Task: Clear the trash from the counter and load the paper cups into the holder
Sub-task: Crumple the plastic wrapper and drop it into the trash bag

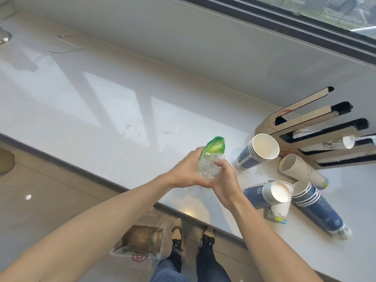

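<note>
Above the counter (114, 110), left hand (184, 173) and right hand (224, 185) squeeze crumpled green-labelled bottle (210, 161); label unreadable.

Both bare forearms extended forward, left hand (184, 169) and right hand (224, 183) clasped together.

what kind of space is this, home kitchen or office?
Probably an office pantry or break area, though I can't be sure. A long white counter runs under a window, a slotted cup holder stands on it, and stacks of disposable paper cups lie beside it.
</note>
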